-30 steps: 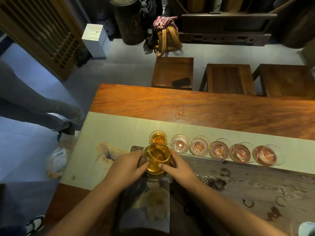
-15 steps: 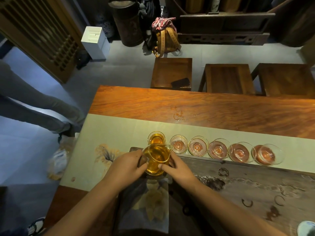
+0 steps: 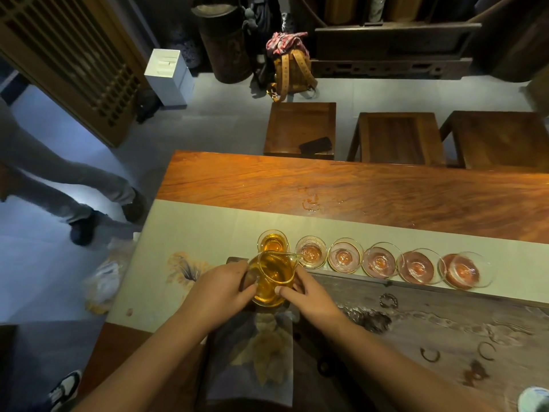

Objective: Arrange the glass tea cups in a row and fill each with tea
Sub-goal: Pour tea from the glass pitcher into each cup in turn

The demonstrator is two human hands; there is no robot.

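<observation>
Both hands, left (image 3: pixel 221 288) and right (image 3: pixel 309 295), gripping clear glass pitcher of amber tea (image 3: pixel 271 278); spout shifting from filled first cup (image 3: pixel 272 241) toward empty second glass cup (image 3: pixel 311 251); second pour starting.

Three wooden stools (image 3: pixel 398 138) were set along the far side of the table, a dark phone (image 3: pixel 315 145) was laid on the leftmost one, and a tan backpack (image 3: pixel 292 71) and a white box (image 3: pixel 167 75) were left on the floor beyond.
</observation>
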